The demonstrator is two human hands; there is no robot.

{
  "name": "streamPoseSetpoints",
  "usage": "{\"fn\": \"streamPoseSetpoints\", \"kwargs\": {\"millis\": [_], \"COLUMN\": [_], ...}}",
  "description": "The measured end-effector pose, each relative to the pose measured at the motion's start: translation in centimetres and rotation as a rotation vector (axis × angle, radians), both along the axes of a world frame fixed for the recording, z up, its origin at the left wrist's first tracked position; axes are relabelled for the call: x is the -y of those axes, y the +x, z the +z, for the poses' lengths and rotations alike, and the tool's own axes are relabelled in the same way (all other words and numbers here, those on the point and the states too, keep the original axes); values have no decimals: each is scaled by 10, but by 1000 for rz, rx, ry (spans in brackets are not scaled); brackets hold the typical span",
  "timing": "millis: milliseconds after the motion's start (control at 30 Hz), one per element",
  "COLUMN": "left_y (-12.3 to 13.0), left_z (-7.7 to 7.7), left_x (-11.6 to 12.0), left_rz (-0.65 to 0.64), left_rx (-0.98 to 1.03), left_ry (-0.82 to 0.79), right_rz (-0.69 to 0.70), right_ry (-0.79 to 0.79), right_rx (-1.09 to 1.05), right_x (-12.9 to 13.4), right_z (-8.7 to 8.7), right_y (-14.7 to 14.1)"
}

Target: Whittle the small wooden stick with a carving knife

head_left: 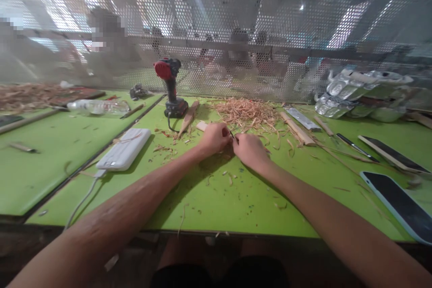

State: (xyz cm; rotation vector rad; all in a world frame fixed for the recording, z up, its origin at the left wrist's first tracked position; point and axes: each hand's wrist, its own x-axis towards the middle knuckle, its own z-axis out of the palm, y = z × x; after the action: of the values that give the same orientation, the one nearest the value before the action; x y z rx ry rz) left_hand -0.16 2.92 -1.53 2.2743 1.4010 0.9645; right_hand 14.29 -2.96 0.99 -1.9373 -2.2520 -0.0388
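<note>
My left hand (pixel 215 138) and my right hand (pixel 250 149) almost meet over the middle of the green table (pixel 202 202). Both are closed, fingertips pinched. Between them shows the end of a small, thin dark piece (pixel 231 134), too little of it visible to name. It sits at my right fingertips; what my left fingers pinch is hidden. A pale flat strip of wood (pixel 202 125) pokes out behind my left hand. Just beyond my hands lies a heap of curled fibre shavings (pixel 248 112).
A red and black cordless drill (pixel 170 85) stands upright beyond my left hand, near a pointed wooden piece (pixel 189 119). A white power bank (pixel 124 149) with a cable lies left. Rightward are a wooden stick (pixel 297 128), a pen (pixel 357 147), and a phone (pixel 400 204). Perforated metal mesh (pixel 216 72) rises behind.
</note>
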Motion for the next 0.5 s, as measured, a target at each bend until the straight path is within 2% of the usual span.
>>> {"fn": "streamPoseSetpoints", "kwargs": {"millis": [133, 333, 500], "left_y": [-3, -5, -10], "left_z": [2, -2, -3], "left_x": [1, 2, -2], "left_rz": [38, -298, -357], "left_rx": [18, 11, -13], "left_ry": [108, 176, 247], "right_rz": [20, -8, -9], "right_ry": [18, -15, 7], "right_rx": [-23, -118, -115], "right_x": [-2, -7, -8], "right_z": [-4, -7, -10], "right_y": [0, 2, 1]}}
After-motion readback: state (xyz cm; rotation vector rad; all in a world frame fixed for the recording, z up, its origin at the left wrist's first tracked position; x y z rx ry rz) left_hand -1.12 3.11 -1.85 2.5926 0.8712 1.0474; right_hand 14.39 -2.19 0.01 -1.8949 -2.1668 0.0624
